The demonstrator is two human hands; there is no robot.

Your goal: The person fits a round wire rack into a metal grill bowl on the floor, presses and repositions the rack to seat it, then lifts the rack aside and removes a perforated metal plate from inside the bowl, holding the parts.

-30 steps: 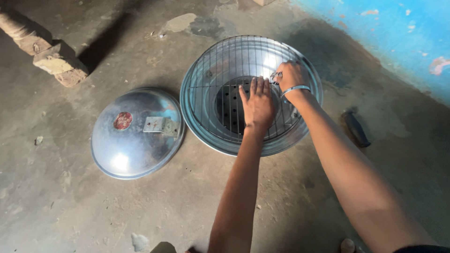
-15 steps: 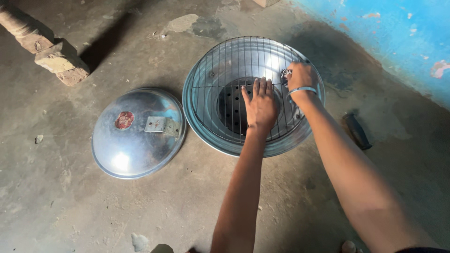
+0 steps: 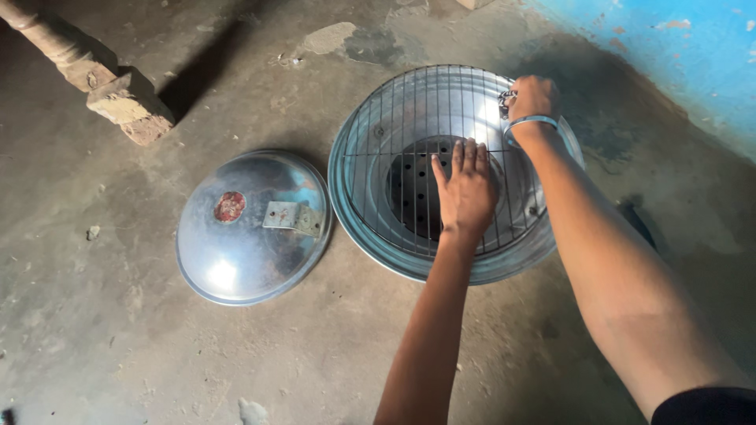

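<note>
Left hand [image 3: 466,189] lying flat, fingers spread, pressing on grate [image 3: 394,134] over bowl [image 3: 370,228]. Right hand [image 3: 534,98] clenching grate's rim just beyond. Lid [image 3: 252,228] lying leftward, apart.

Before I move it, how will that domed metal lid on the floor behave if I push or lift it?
The domed lid looks like thin shiny sheet metal, so probably stiff and light. It rests rim-down on the concrete floor, so it should slide and scrape, not roll. The smooth dome may be slippery; its small bracket offers grip.

Right hand [image 3: 534,97] fingertips hidden at wire grill [image 3: 409,134] rim; wooden post [image 3: 55,47] cut off top-left.
</note>
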